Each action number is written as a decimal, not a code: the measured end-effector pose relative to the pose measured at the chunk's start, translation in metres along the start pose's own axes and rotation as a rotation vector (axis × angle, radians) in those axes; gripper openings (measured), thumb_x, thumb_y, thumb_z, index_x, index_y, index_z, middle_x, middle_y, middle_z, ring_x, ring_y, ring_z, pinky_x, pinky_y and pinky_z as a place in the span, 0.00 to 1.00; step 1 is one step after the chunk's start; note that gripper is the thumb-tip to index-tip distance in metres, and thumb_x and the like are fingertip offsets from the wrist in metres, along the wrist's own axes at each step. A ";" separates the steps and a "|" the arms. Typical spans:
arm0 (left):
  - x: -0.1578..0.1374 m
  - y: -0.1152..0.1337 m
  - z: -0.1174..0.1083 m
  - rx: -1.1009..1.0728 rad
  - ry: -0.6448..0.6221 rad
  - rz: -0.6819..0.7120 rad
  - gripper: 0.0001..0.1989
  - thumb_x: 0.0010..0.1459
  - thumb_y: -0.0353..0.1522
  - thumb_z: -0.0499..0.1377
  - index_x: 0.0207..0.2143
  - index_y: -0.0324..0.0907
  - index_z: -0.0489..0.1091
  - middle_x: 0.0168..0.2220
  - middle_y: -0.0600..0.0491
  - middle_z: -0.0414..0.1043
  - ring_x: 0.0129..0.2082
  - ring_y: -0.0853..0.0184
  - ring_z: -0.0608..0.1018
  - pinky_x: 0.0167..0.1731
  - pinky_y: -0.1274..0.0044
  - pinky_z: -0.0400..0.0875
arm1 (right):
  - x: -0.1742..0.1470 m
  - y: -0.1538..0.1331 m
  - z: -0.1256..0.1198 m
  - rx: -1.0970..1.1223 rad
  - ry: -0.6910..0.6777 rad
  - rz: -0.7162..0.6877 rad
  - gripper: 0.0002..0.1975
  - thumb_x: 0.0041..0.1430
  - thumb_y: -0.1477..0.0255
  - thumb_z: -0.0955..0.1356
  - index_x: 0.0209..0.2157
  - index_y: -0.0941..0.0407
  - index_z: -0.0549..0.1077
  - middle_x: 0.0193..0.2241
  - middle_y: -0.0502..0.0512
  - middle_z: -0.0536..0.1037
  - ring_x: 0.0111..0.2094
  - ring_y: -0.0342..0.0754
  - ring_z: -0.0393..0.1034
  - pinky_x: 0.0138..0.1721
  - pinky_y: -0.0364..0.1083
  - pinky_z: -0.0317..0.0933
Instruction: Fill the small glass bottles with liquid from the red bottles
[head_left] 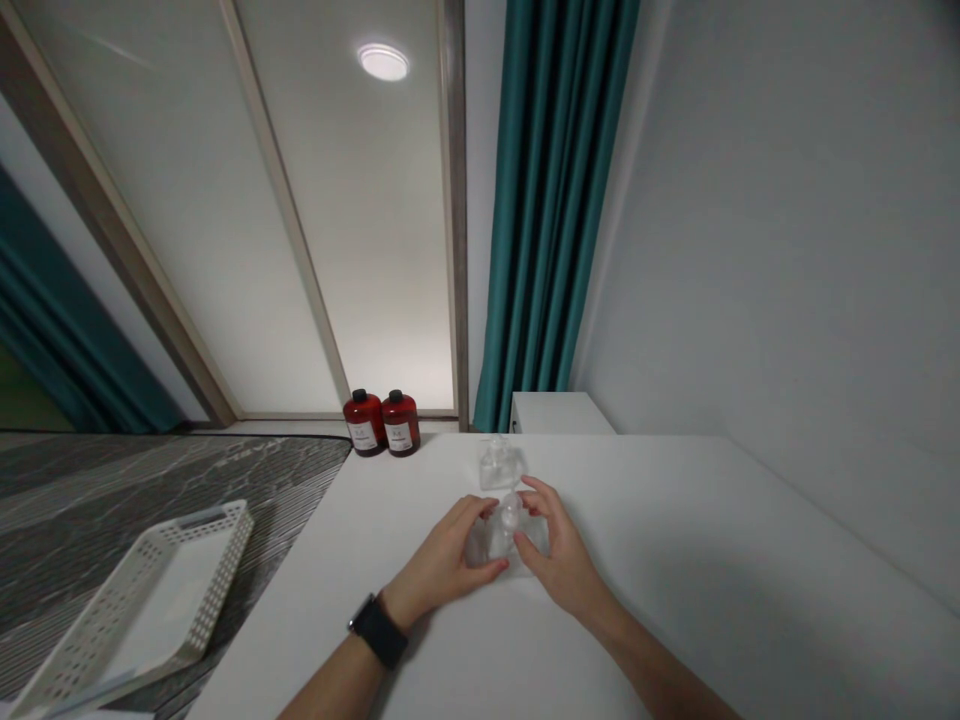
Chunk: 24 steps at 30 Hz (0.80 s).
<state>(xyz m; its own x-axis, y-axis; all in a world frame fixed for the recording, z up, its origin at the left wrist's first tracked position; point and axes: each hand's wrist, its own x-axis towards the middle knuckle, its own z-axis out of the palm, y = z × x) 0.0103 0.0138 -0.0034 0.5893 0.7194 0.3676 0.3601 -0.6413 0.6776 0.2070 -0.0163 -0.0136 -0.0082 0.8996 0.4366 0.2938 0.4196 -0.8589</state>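
Fingers (489,573) bowed inward from both sides, and between my left hand (442,552) and right hand (561,560) sits the clear container (496,546), low on the white worktop (420,660). Left thumb at its near edge, left forefinger round the far side; whether either hand truly grips, I can't tell. Its rounded knob (511,513) seems to point up, with the right fingertips looking nearer, just beside it; the long axis stays unclear. Straight beyond is another clear container (501,467); two red bottles (401,424) stand off left.
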 end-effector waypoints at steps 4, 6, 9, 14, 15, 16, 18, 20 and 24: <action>0.000 0.000 0.000 0.005 -0.001 -0.009 0.29 0.52 0.30 0.66 0.56 0.43 0.61 0.50 0.46 0.69 0.50 0.58 0.72 0.52 0.65 0.69 | -0.001 0.002 0.000 0.001 0.013 0.022 0.30 0.54 0.72 0.67 0.59 0.52 0.61 0.43 0.55 0.73 0.47 0.52 0.69 0.56 0.55 0.60; 0.001 0.000 0.000 0.006 -0.002 -0.007 0.29 0.53 0.30 0.66 0.56 0.43 0.61 0.50 0.46 0.69 0.50 0.58 0.72 0.52 0.65 0.69 | -0.001 0.003 0.000 0.017 -0.002 0.023 0.31 0.55 0.72 0.67 0.60 0.52 0.60 0.46 0.56 0.73 0.51 0.53 0.68 0.57 0.55 0.59; 0.001 -0.001 0.001 0.005 0.000 -0.004 0.29 0.53 0.30 0.66 0.56 0.43 0.61 0.50 0.46 0.69 0.49 0.57 0.72 0.52 0.65 0.69 | -0.001 0.003 0.000 0.010 0.008 0.013 0.30 0.55 0.72 0.67 0.60 0.52 0.60 0.44 0.55 0.73 0.48 0.52 0.69 0.56 0.55 0.60; 0.001 -0.001 0.001 0.007 -0.002 -0.005 0.29 0.53 0.31 0.66 0.57 0.44 0.61 0.50 0.46 0.69 0.50 0.57 0.72 0.52 0.65 0.69 | -0.001 0.001 0.000 0.013 -0.001 -0.014 0.29 0.56 0.72 0.67 0.60 0.52 0.60 0.45 0.55 0.74 0.48 0.52 0.69 0.56 0.54 0.60; 0.001 0.000 0.000 0.006 -0.003 -0.003 0.29 0.53 0.31 0.66 0.57 0.44 0.61 0.51 0.46 0.69 0.50 0.57 0.72 0.52 0.65 0.69 | -0.001 0.001 0.000 0.011 -0.002 -0.017 0.29 0.56 0.72 0.67 0.60 0.52 0.60 0.44 0.55 0.74 0.47 0.51 0.69 0.56 0.54 0.60; 0.001 0.000 0.000 0.005 -0.004 0.000 0.29 0.53 0.31 0.65 0.57 0.44 0.61 0.51 0.46 0.69 0.50 0.57 0.72 0.52 0.65 0.69 | -0.001 0.001 -0.001 0.004 0.004 -0.019 0.29 0.56 0.72 0.67 0.59 0.52 0.61 0.42 0.54 0.74 0.45 0.51 0.70 0.55 0.53 0.61; 0.001 0.002 -0.001 0.004 -0.007 -0.003 0.28 0.53 0.31 0.65 0.55 0.44 0.62 0.50 0.46 0.69 0.50 0.57 0.72 0.52 0.65 0.69 | -0.001 0.000 -0.001 -0.017 0.026 -0.021 0.28 0.56 0.72 0.67 0.59 0.52 0.62 0.40 0.53 0.74 0.44 0.51 0.70 0.54 0.53 0.62; 0.001 0.004 -0.002 0.004 -0.006 -0.013 0.26 0.53 0.31 0.65 0.54 0.44 0.64 0.49 0.47 0.70 0.50 0.57 0.73 0.52 0.65 0.69 | -0.001 -0.001 -0.001 -0.005 0.017 -0.018 0.28 0.56 0.72 0.67 0.59 0.52 0.62 0.42 0.54 0.74 0.45 0.51 0.70 0.54 0.53 0.62; 0.001 0.005 -0.002 -0.003 -0.013 -0.019 0.27 0.53 0.31 0.66 0.55 0.44 0.64 0.49 0.47 0.70 0.49 0.57 0.73 0.51 0.65 0.69 | 0.000 -0.003 -0.001 0.031 -0.009 -0.014 0.27 0.57 0.71 0.67 0.59 0.52 0.62 0.42 0.54 0.76 0.46 0.51 0.71 0.54 0.52 0.62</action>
<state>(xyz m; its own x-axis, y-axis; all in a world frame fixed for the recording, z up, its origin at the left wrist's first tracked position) 0.0117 0.0118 0.0020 0.5919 0.7277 0.3465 0.3689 -0.6268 0.6863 0.2068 -0.0174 -0.0110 -0.0207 0.8947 0.4461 0.2642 0.4352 -0.8607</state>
